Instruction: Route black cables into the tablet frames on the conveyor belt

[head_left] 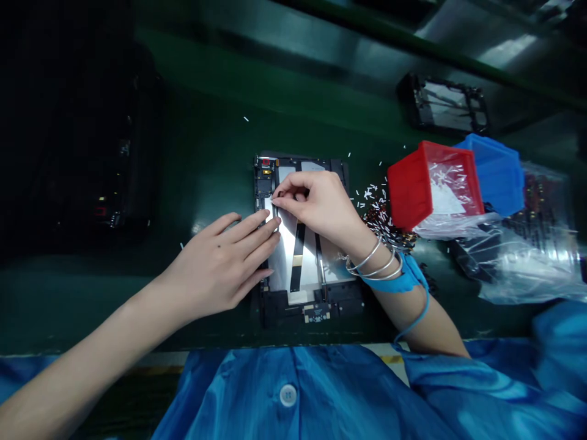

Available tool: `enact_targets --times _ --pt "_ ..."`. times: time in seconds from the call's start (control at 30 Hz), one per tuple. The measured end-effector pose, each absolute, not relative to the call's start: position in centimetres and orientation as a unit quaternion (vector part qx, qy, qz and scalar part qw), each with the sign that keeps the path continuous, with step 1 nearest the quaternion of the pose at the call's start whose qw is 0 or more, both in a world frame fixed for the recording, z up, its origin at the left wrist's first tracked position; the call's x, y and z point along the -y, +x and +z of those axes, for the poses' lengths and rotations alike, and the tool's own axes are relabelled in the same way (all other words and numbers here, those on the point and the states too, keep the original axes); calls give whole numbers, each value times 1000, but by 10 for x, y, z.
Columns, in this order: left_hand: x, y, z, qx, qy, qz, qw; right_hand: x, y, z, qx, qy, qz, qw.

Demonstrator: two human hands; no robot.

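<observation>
An opened tablet [279,299] lies flat on the green bench before me, its silver battery and a black ribbon cable [298,263] exposed. My left hand [229,256] rests with outstretched fingers over the tablet's left edge, fingertips touching it. Over the upper left part of the tablet, my right hand [316,198] pinches with thumb and forefinger close to the surface. Whatever is between those fingertips is too small or hidden to make out. A small circuit board [316,313] shows at the tablet's lower end.
To the right stand a red bin [410,186] and a blue bin [498,174], with a heap of small white and dark parts [383,220] beside them. Clear plastic bags [532,263] lie farther right. Stacked device frames [444,104] sit behind; dark stacked units [105,153] stand left.
</observation>
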State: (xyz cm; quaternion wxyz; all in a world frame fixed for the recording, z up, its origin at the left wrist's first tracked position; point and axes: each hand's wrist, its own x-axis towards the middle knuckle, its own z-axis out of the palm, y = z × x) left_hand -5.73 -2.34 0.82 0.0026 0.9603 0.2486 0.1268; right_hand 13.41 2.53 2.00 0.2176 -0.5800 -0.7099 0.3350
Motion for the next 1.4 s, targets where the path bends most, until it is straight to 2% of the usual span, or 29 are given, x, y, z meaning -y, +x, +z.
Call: enact_targets --times 0.33,0.6,0.7,0.8,0.87,0.97,1.03,1.1,1.2,1.27,1.4 --pt "23 -56 11 -248 959 136 5 -27 136 16 716 -566 331 238" --pt "22 -56 10 -248 959 141 11 -27 132 14 737 -574 292 206" --pt "17 -54 7 -251 958 142 4 -21 136 26 755 -581 230 197" --pt "9 -52 4 -262 955 141 17 -5 147 50 763 -583 111 255" --pt "2 -52 4 -278 948 148 54 11 160 66 755 -591 54 279" --pt "-3 -56 8 -317 913 201 161 40 181 73 737 -621 17 265" --pt "4 -62 12 -361 869 263 212 59 195 65 728 -640 19 245" --pt "20 -68 13 -430 821 309 213 75 205 51 724 -661 20 195" --pt "58 -69 7 -527 781 278 188 92 210 30 715 -693 41 80" --pt "83 -64 0 -546 778 236 203 98 207 22 701 -706 94 38" --pt "110 -53 -5 -552 732 249 313 98 199 24 653 -711 248 85"
